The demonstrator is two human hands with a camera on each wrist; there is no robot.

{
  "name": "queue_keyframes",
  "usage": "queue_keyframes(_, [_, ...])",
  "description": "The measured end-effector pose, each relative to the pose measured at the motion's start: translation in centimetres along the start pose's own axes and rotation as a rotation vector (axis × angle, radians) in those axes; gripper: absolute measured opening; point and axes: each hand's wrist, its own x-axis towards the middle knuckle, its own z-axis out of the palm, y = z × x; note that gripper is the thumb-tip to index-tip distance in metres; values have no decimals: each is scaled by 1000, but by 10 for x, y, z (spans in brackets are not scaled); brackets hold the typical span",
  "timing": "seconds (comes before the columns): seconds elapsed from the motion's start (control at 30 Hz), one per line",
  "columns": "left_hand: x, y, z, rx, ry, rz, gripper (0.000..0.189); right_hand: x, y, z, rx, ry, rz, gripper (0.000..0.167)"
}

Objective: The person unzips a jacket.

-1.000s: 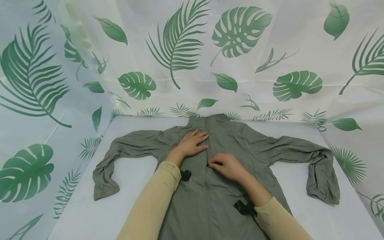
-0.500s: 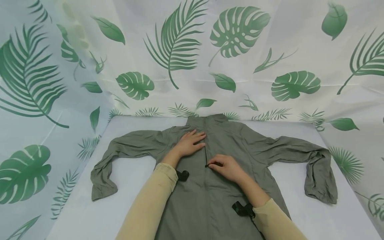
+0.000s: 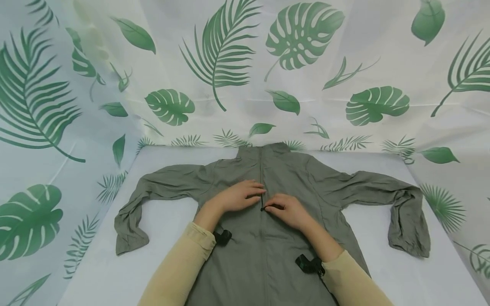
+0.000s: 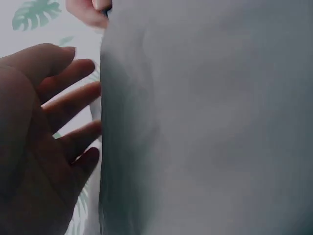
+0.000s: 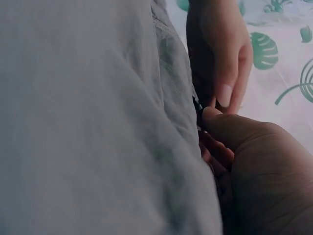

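A grey-green jacket (image 3: 233, 250) lies spread front up, its sleeves out to both sides and its collar at the far edge. Down its middle runs a zipper (image 3: 262, 238). My right hand (image 3: 287, 210) pinches the small dark zipper pull (image 3: 263, 208) between thumb and fingers at chest height. Just above and left of it is my left hand (image 3: 239, 196), fingers loosely extended with the tips by the zipper line. In the left wrist view those fingers (image 4: 73, 105) are spread and hold nothing; whether they touch the cloth I cannot tell.
The jacket lies on a white table (image 3: 168, 229). Behind and to the left hang white curtains (image 3: 237, 114) printed with green leaves. Black wrist cameras (image 3: 306, 264) are strapped below both hands, over the jacket.
My left hand has drawn back from the upper chest toward me, lifting off its flat rest, and is now closer to the right hand. The right hand keeps pinching the zipper pull, nearly still.
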Motion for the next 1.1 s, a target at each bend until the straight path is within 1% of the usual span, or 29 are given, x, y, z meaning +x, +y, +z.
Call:
queue_keyframes(0.1, [-10, 3, 4, -49, -40, -1, 45, 0, 0, 1, 6, 4, -13, 10])
queue_keyframes(0.2, [-16, 1, 11, -59, -31, 12, 44, 0, 0, 1, 16, -9, -6, 11])
queue_keyframes(0.27, [-18, -1, 17, -44, -10, 32, 43, -1, 0, 2, 16, -18, -2, 11])
queue_keyframes(0.4, [-19, -6, 27, 32, 36, 86, 43, -2, 0, 2, -8, -23, 4, 11])
queue_keyframes(0.5, [-19, -7, 31, 72, 59, 101, 44, -3, -1, 1, -22, -19, 9, 11])
queue_keyframes(0.73, [-20, -7, 31, 85, 76, 88, 43, -2, -2, 1, -40, -37, 16, 10])
queue_keyframes(0.93, [-21, -6, 30, 104, 69, 84, 43, -2, -3, 2, -47, -10, -22, 10])
queue_keyframes(1.03, [-22, -6, 29, 84, 62, 77, 42, -1, -5, 2, -53, -4, -45, 9])
queue_keyframes(1.1, [-23, -6, 27, 77, 56, 76, 42, -1, -6, 2, -51, -10, -47, 9])
